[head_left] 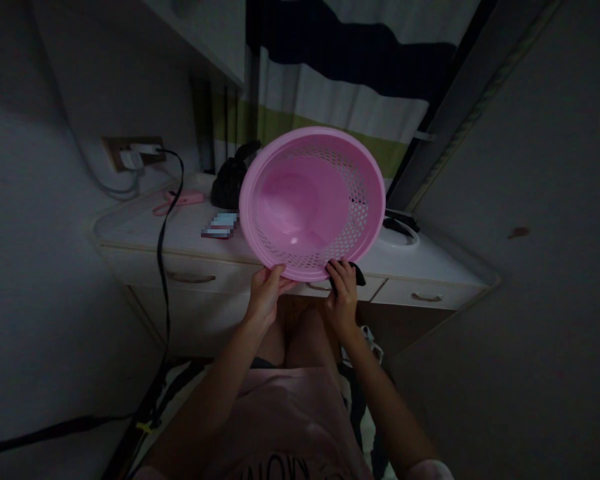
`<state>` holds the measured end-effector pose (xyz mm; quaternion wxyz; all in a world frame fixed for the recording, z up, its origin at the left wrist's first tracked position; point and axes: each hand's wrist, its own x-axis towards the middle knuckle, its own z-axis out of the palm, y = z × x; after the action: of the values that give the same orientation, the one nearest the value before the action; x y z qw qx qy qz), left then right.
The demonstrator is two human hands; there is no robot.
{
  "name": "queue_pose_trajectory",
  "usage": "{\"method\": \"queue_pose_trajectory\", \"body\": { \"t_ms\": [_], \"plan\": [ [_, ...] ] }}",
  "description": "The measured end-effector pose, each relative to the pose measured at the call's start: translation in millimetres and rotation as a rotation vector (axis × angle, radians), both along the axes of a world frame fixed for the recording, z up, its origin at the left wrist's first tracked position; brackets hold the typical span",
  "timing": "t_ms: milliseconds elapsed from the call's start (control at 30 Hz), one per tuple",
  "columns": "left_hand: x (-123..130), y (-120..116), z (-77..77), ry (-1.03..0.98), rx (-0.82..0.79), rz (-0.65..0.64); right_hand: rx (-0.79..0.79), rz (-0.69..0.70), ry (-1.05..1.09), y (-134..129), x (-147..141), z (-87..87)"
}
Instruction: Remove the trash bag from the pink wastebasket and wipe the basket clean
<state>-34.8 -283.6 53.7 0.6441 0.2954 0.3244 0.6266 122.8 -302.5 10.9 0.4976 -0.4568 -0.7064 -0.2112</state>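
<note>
At a white drawered desk's (437,270) near edge, the left hand (266,297) pinches the near rim of a round pink perforated plastic basket (305,200), while the right hand (344,290) curls its fingers around black cloth-like material (361,275) farther right.

Cannot see the underside of the tilted pink basket (295,200), mid-frame, nor the white counter (440,265) directly behind it. Cannot identify the black item (361,275), mostly covered by the right hand (343,290); cannot see all the left hand's (265,293) fingers below the rim. Cannot make out the pixelated rectangle (221,225), left of centre, or follow the black cord (163,253) past the left edge.
</note>
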Motion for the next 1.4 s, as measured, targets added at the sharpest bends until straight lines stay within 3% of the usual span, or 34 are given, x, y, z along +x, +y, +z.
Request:
{"method": "queue_pose_trajectory", "body": {
  "t_ms": [133, 200, 267, 367, 533, 667, 867, 1000, 1200, 1300, 1400],
  "plan": [
    [9.3, -4.3, -1.4, -0.044, 0.008, 0.051, -0.082, 0.079, 0.061, -4.9, -63.2, -9.6],
    [8.7, -4.9, -1.6, -0.071, 0.008, 0.085, -0.094, 0.089, 0.062, -6.6, -77.5, -6.6],
    [5.4, -4.5, -0.5, -0.088, 0.002, 0.065, -0.108, 0.11, 0.004, -6.7, -74.0, 0.0],
    [0.0, -3.9, 3.4, -0.103, 0.001, 0.014, -0.11, 0.111, -0.038, -4.9, -47.0, 11.3],
    [-2.3, -5.7, 10.6, -0.138, 0.024, 0.026, -0.078, 0.013, 0.031, -2.0, -11.7, 26.7],
    [-1.6, -5.6, 11.6, -0.166, 0.057, 0.014, -0.099, -0.087, 0.003, -1.5, -19.4, 30.8],
    [1.8, -5.4, 10.8, -0.235, -0.022, 0.015, -0.153, 0.107, -0.048, -1.3, -68.0, 26.4],
    [-0.7, -9.7, 16.8, -0.335, -0.115, 0.022, -0.211, 0.156, -0.044, -0.5, -89.9, 31.1],
    [-10.2, -7.4, 13.1, -0.397, -0.078, -0.11, -0.265, 0.251, -0.178, -0.9, -54.9, 38.0],
    [-10.9, -4.1, 8.5, -0.344, -0.071, -0.154, -0.27, 0.247, -0.219, 0.1, -31.8, 39.2],
    [-9.2, -2.3, 7.3, -0.271, -0.038, -0.162, -0.299, 0.22, -0.196, 2.4, -28.8, 40.2]
  ]
}}
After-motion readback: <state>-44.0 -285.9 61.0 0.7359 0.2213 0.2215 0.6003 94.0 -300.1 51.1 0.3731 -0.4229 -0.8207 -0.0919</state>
